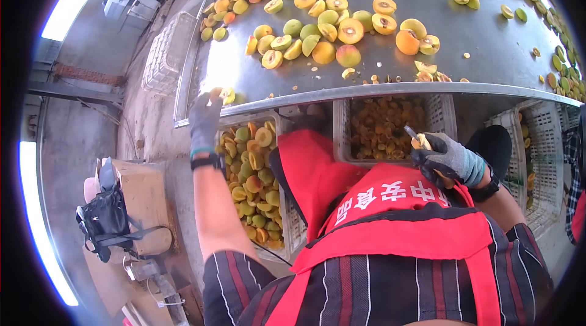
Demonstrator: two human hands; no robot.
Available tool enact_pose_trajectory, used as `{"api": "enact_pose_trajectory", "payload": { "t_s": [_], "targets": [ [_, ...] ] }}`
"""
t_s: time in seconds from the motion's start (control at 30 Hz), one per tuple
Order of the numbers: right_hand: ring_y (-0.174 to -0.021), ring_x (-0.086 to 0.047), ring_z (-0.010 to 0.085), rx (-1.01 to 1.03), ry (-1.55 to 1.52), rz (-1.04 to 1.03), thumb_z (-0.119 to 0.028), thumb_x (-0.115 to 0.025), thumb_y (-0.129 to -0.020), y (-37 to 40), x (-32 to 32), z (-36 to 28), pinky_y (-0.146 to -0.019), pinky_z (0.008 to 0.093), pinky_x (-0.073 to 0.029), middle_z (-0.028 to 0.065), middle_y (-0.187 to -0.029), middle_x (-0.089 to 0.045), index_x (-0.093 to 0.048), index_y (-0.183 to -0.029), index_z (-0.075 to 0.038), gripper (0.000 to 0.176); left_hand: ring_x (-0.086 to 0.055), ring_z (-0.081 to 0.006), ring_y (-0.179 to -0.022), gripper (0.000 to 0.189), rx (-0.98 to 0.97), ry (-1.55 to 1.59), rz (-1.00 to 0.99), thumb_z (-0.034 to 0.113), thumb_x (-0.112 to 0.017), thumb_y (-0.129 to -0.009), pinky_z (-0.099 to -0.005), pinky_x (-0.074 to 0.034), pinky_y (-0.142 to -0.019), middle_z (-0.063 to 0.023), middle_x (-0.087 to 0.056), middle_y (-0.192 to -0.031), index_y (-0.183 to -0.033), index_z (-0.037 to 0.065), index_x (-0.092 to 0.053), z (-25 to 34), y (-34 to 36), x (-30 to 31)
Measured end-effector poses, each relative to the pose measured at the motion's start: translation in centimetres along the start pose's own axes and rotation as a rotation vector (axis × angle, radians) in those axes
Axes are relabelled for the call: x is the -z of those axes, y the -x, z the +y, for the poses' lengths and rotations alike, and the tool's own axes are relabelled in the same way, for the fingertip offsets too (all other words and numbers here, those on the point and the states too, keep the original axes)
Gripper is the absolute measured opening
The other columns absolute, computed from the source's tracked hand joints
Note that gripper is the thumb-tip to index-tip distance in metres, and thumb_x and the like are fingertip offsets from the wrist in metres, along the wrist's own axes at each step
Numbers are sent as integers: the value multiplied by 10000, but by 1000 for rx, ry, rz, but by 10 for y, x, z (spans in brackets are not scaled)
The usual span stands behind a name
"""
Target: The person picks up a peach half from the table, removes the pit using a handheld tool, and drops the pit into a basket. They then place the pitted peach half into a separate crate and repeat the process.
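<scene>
My left hand [206, 121], in a grey glove, is at the near left corner of the metal table [256, 101]. Its fingertips are beside a cut peach piece [227, 95]; glare and the angle hide whether they grip it. In front of my apron, my right hand [448, 158], in a grey and dark glove, is closed around a small knife [411, 132], whose metal tip points up and left. Something yellowish shows by the blade, too small to make out. Peach halves [351, 31] lie across the table, some cut side up with brown centres.
Below the table edge, one crate [278, 128] holds peach halves and another crate [448, 115] holds brownish-orange scraps. More crates stand at right [543, 161] and left [168, 57]. A black bag [107, 216] rests by cardboard boxes [143, 189]. Part of another person's checked sleeve [572, 146] shows at far right.
</scene>
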State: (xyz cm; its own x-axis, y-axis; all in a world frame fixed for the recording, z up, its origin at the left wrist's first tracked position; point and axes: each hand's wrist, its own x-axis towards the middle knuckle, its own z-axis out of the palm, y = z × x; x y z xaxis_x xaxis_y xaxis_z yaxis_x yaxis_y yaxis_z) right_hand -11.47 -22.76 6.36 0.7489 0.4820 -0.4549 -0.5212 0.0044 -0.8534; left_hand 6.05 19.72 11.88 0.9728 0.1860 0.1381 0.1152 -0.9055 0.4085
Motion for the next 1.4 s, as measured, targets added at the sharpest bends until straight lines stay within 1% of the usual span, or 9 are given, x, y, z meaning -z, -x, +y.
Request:
{"api": "enact_pose_trajectory", "payload": {
  "t_s": [0.1,0.23,0.57,0.63,0.77,0.83,1.03,1.07,1.4],
  "targets": [
    [-516,-513,98,18,6,31,-177,-583,-854,1,-7,-5,-468,237,-420,17,-638,-533,-526,-913,-49,151,-568,-284,-1026,480,-47,-355,-60,358,-612,-769,-354,-434,-858,-178,-615,-1027,-1126,40,-568,-57,-70,-67],
    [-495,-505,101,-6,-25,65,-208,-569,-874,3,-9,-4,-444,237,-408,20,-624,-524,-518,-908,-46,173,-587,-310,-980,520,-196,-548,-160,420,-622,-743,-387,-448,-834,-163,-628,-997,-1114,62,-560,1,-57,-87],
    [-424,-467,110,102,-159,166,-288,-539,-887,-18,-20,-26,-389,221,-354,25,-599,-504,-504,-899,-42,249,-631,-242,-812,352,-151,1023,-442,28,-555,-763,-273,-537,-690,-132,-600,-981,-1108,-30,-513,102,41,-103],
    [-448,-498,136,198,-300,189,-350,-525,-898,-32,-9,-21,-397,261,-389,37,-611,-518,-523,-932,-59,293,-622,-231,-884,360,-191,1463,-769,-9,-514,-746,-290,-534,-733,-132,-583,-1059,-1105,-16,-515,121,66,-100],
    [-466,-511,126,212,-476,231,-402,-512,-898,-44,-15,-26,-411,241,-403,31,-638,-534,-555,-981,-95,321,-506,-197,-1112,371,-258,1613,-859,-42,-495,-767,-323,-387,-964,-89,-536,-1196,-1129,22,-545,156,122,-110],
    [-574,-565,108,279,-403,222,-343,-555,-889,-42,-15,-25,-455,222,-428,35,-735,-580,-548,-1060,-76,317,-498,-210,-1106,395,51,1875,-961,-24,-488,-804,-339,-376,-973,-90,-537,-1170,-1195,34,-499,166,137,-111],
    [-848,-616,199,838,432,550,-197,-655,-824,-55,-29,1,-664,315,-496,115,-1010,-620,-464,-1217,-39,464,-506,-224,-1043,461,21,1783,-717,32,-475,-842,-377,-387,-952,-89,-515,-1119,-1291,54,-372,179,166,-111],
    [-846,-628,293,511,326,397,-231,-641,-824,-29,-38,-27,-716,377,-488,182,-983,-617,-453,-1206,-34,469,-505,-229,-1052,447,13,1884,-821,80,-511,-833,-374,-387,-952,-109,-512,-1129,-1262,51,-393,172,159,-112],
    [-824,-585,397,574,852,471,-287,-581,-833,-20,-43,-28,-707,447,-475,222,-892,-604,-494,-1051,-31,347,-517,-218,-1064,521,-293,1768,-751,328,-585,-847,-370,-418,-922,-140,-537,-1123,-1226,10,-421,158,155,-111]
  ]
}}
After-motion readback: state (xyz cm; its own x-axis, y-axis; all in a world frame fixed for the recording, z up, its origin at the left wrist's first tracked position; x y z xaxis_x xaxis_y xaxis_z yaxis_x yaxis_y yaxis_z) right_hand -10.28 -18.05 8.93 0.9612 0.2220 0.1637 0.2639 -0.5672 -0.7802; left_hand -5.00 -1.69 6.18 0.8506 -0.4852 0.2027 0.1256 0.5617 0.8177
